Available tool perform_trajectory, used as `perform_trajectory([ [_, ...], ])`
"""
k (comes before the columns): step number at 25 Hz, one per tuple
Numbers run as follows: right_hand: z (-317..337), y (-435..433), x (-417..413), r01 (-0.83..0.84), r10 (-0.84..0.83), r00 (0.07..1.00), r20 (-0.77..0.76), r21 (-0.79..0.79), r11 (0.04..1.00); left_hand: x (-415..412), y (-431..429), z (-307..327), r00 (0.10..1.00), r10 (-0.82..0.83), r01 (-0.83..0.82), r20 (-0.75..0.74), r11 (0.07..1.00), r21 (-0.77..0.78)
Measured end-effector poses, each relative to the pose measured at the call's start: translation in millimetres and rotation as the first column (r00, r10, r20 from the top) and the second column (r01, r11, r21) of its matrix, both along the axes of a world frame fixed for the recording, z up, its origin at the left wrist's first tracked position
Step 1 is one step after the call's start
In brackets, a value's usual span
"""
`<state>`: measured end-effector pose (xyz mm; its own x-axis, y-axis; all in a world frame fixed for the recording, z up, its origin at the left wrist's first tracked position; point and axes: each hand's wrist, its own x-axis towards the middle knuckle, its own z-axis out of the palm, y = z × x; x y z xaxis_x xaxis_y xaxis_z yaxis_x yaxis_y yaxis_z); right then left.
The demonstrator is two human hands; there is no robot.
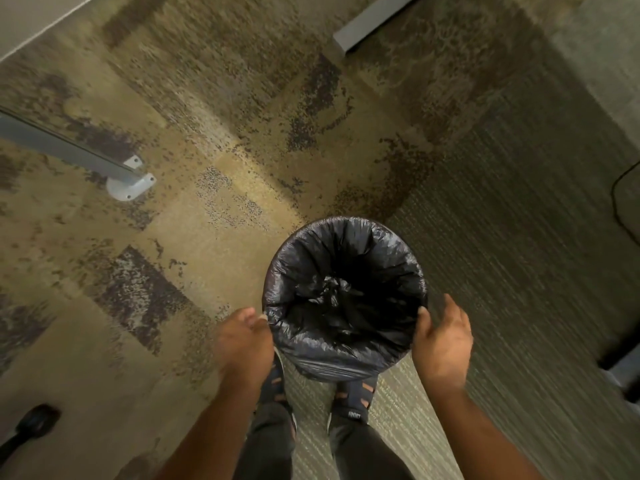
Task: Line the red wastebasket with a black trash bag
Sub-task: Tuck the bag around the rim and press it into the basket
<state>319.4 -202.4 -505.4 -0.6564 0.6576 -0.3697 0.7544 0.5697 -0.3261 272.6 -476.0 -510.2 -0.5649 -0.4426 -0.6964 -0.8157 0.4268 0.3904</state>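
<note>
The only writing I can read is "SPORT" on the strap of the right sandal [356,401]; the left sandal [275,382] shows no lettering I can make out.

The wastebasket [377,221] stands on the carpet [214,216] just ahead of my feet, seen from straight above. The black trash bag [343,292] lines its inside and folds over the rim all the way round, so almost none of the basket's own wall shows; only a thin dark edge at 12 o'clock. The plastic hangs loosest at 6 o'clock, draped down the near side.

My left hand [244,341] sits at 8 o'clock of the rim, fingers curled narrow, with the fingertips pinching the folded edge of the bag. My right hand [441,341] sits at 4 o'clock, spread wide with the palm turned toward the basket; the thumb touches the bag's edge, the other fingers stand free of it.

Open carpet runs from 9 through 12 to 3 o'clock of the basket. A grey metal foot [130,183] with its bar lies well apart at 10 o'clock, another grey bar [367,26] far off at 12. A dark cable [620,199] loops at the right edge, and a dark object [33,422] sits at the lower left corner.
</note>
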Motion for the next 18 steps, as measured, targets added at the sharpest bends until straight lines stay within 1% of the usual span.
perform_trajectory([
  [4, -9.4, -2.6, -3.8, 0.074, -0.072, 0.996, 0.051, -0.046, 0.996, 6.0, 14.0, -12.7, 0.990, 0.129, -0.135, 0.052, 0.980, 0.148],
  [6, -11.5, -0.8, -7.7, 0.084, -0.081, 0.995, 0.054, -0.045, 0.995, 5.2, 17.3, -18.5, 0.983, 0.175, -0.183, 0.062, 0.966, 0.181],
  [9, -11.9, 3.3, -16.3, 0.099, -0.096, 0.994, 0.053, -0.054, 0.994, -1.3, 17.4, -26.8, 0.974, 0.212, -0.223, 0.074, 0.954, 0.201],
  [13, -8.4, 3.7, -42.1, 0.043, -0.045, 0.998, -0.043, -0.052, 0.998, -23.7, 9.5, -25.3, 0.964, 0.257, -0.267, 0.076, 0.941, 0.209],
  [18, -14.3, -4.2, -118.7, 0.018, -0.028, 0.996, -0.080, -0.123, 0.992, -87.7, -14.6, -22.5, 0.953, 0.303, -0.298, 0.016, 0.925, 0.235],
])
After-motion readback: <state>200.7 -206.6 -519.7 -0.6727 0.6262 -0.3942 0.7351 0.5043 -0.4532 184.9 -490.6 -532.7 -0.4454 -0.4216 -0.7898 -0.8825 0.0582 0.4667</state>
